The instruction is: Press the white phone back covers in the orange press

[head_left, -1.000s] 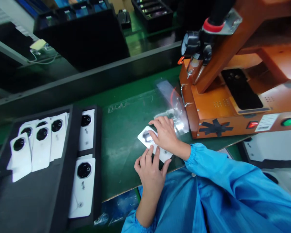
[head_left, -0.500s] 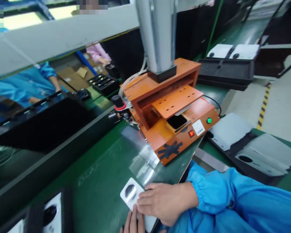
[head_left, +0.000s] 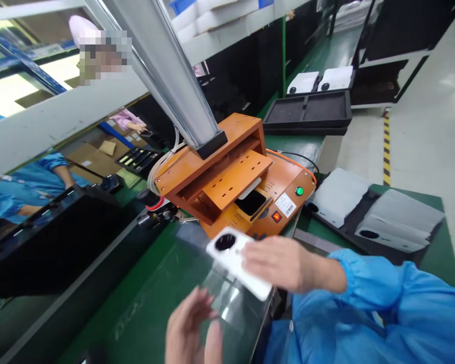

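My right hand [head_left: 278,262] grips a white phone back cover [head_left: 233,260] with a round black camera area near its upper left end. The cover is tilted and held up in front of the orange press [head_left: 246,172]. My fingers lie over its right part; the thumb is hidden. Below and left of the cover, my left hand [head_left: 191,328] is apart from it, with fingers curved and spread and nothing between them. Under the press's raised orange plate sits a black pad [head_left: 251,203] in a fixture. Clear film [head_left: 227,298] lies on the green bench beneath the cover.
Stacked white covers [head_left: 398,217] lie in a black tray on the right. Black trays [head_left: 307,111] and more covers stand at the back. A regulator with a black knob [head_left: 147,199] sticks out at the press's left. Co-workers' hands show behind the barrier at left.
The cover has been lifted off the bench and carried up towards the press by my right hand. My left hand has let go of it and moved away. The view has shifted.
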Available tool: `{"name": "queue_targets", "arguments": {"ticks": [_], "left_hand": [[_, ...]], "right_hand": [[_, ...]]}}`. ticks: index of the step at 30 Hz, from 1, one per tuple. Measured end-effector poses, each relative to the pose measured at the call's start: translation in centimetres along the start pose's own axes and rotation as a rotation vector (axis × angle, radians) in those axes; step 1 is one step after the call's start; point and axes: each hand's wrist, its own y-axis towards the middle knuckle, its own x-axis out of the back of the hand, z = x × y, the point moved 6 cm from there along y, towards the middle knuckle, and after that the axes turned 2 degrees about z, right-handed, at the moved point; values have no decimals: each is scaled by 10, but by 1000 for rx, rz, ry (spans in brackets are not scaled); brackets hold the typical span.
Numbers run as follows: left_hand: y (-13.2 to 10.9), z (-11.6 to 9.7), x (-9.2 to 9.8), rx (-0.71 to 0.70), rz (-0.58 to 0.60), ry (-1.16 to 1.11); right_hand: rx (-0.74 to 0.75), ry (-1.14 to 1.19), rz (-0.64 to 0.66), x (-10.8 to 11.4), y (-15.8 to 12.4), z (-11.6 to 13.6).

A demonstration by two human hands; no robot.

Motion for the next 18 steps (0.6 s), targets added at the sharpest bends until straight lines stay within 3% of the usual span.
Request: {"name": "queue_targets", "arguments": {"ticks": [4, 7, 10, 14, 18], "left_hand": [[61, -54, -106, 287, 369, -701], [93, -81, -160, 399, 478, -966], [116, -89, -187, 455, 411, -1098], [137, -93, -201, 495, 268, -1176], [125, -91, -204, 502, 237, -1173]], "right_hand": [[-276, -26, -104, 27, -17, -96], [-293, -16, 7, 19, -4, -141], [-302, -70, 177, 6, 13, -159], [-361, -84, 292, -1, 24, -167], [-435, -11, 300, -1, 31, -175]]}}
